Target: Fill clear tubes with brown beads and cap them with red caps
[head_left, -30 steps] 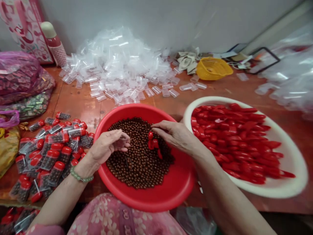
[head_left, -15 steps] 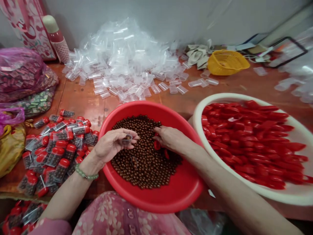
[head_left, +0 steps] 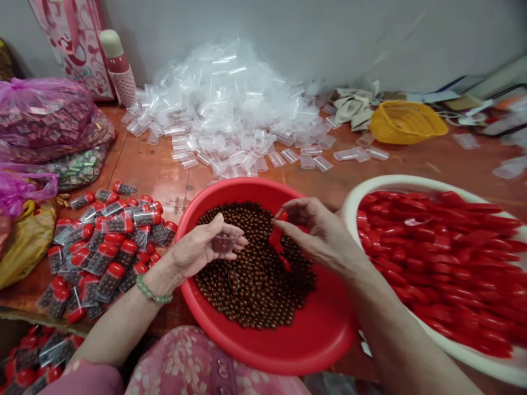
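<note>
the left hand (head_left: 200,244) leans in with bent fingers around a clear cup (head_left: 224,243). the right hand (head_left: 323,233) pinches red bits (head_left: 276,237) with finger and thumb. both are over brown beads (head_left: 263,299) in a red tub (head_left: 325,329).

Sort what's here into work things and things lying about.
Likely in use:
clear container in left hand
red item in right hand
red basin, brown beads
white basin
clear tube heap
red-capped tubes

Apparently lying about:
bottle
yellow basket
cloth
</note>
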### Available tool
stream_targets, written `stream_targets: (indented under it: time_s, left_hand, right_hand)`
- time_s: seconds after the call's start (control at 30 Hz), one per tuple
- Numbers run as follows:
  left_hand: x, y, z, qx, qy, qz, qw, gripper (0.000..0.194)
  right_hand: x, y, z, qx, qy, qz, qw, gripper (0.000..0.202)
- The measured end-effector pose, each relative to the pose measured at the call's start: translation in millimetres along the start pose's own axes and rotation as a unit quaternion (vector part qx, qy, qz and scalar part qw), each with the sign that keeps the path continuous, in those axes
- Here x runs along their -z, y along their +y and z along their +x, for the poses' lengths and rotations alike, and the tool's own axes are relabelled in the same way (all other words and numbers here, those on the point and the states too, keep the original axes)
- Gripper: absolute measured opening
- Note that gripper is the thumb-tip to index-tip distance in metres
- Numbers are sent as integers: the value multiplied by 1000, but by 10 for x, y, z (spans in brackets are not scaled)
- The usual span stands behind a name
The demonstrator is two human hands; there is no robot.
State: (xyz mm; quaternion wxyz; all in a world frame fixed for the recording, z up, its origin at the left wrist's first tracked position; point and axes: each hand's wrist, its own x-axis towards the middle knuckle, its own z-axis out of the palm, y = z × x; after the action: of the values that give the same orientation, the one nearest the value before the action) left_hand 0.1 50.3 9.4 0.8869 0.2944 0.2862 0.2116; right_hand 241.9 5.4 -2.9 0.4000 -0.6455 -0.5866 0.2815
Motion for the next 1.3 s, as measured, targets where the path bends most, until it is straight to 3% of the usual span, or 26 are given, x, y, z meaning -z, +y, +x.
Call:
stream_targets:
  time_s: [0.13,0.33,0.53,0.6,0.83,1.07,1.3]
  left_hand:
    - [-13,4,-40,-6,-17,12,1000,46]
    - [-21,-38,-58,-11,-25,38,999,47]
    - [-44,-23,-66,-14,-17,42,999,43]
    - [-48,-22,-59,-24,-3,39,999,41]
    - [-50,-16,-34,-57,31,-11,998,39]
    - [-53,-11,-32,-37,28,-16,999,43]
    - [-50,-39,-19,-38,43,-71,996,39]
  right_hand:
    - [-72,-361,35,-5,-43,151,988,29]
    - [-204,-595,81,65,-121,118,983,21]
    - [-186,-780,192,61,6,194,979,28]
    - [-220,-831,227,46,21,242,969,28]
    - [-479,-656,167,-19,-40,318,947,31]
    - [-358,-552,51,14,-5,270,963,21]
    - [-296,-450,-82,54,35,129,990,22]
